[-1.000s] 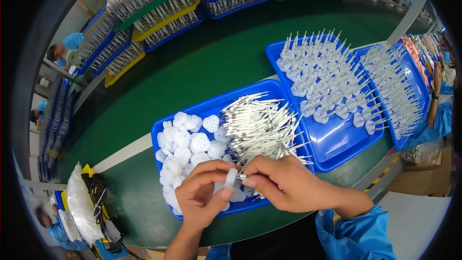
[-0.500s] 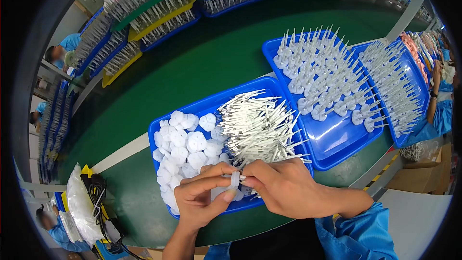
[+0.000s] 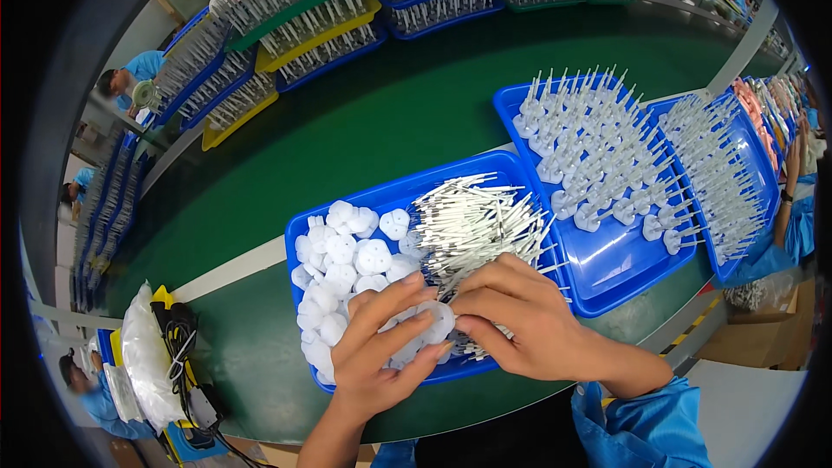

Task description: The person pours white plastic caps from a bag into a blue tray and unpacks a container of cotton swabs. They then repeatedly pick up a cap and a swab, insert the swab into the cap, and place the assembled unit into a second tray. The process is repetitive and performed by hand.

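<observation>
My left hand [image 3: 377, 351] pinches a round, translucent white plastic disc [image 3: 440, 322] between thumb and fingers. Close against its right side, my right hand [image 3: 524, 321] has thumb and forefinger pressed together; what lies between them is mostly hidden. Both hands are over the near side of a blue tray [image 3: 468, 162]. Its left part holds a heap of similar white discs [image 3: 340, 249]. Thin white sticks [image 3: 472, 225] with dark parts are piled in its right part, just beyond my right hand.
Right of it, a second blue tray [image 3: 598, 260] carries rows of discs with upright sticks [image 3: 589, 147]; a third tray [image 3: 724, 173] stands beyond. Stacked trays [image 3: 321, 35] line the far side. A plastic bag [image 3: 147, 364] and black cable [image 3: 179, 342] lie left. A co-worker's arm [image 3: 787, 208] is far right.
The disc has turned from edge-on to showing more of its flat face. My right hand's fingers are raised and more spread over it. The whole view has shifted slightly.
</observation>
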`<state>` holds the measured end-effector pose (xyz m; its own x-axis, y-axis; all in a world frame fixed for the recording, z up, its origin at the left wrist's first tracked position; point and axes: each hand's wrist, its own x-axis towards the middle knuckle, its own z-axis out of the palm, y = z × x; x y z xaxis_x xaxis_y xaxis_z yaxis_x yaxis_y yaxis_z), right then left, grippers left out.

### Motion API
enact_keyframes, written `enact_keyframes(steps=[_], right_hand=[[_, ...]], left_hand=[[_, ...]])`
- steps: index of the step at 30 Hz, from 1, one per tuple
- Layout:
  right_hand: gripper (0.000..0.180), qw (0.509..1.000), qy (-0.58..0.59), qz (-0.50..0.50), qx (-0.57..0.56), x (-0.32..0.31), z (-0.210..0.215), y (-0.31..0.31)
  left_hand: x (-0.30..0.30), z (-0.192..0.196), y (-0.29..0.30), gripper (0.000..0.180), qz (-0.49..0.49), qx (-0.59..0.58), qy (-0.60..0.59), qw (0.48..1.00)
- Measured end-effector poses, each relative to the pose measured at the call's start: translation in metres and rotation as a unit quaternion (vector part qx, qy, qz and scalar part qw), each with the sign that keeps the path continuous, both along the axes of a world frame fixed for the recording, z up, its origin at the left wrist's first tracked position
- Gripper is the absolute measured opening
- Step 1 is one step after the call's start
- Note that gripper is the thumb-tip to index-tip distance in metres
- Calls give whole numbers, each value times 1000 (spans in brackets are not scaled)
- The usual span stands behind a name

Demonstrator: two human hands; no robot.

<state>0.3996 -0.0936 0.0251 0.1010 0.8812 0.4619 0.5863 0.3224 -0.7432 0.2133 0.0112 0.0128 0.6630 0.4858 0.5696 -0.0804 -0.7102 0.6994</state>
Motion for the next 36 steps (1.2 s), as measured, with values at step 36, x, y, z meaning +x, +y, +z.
enact_keyframes(steps=[36], right_hand=[[25, 959, -145, -202, -138, 27, -5, -23]], left_hand=[[0, 7, -1, 21, 64, -306, 9, 950]])
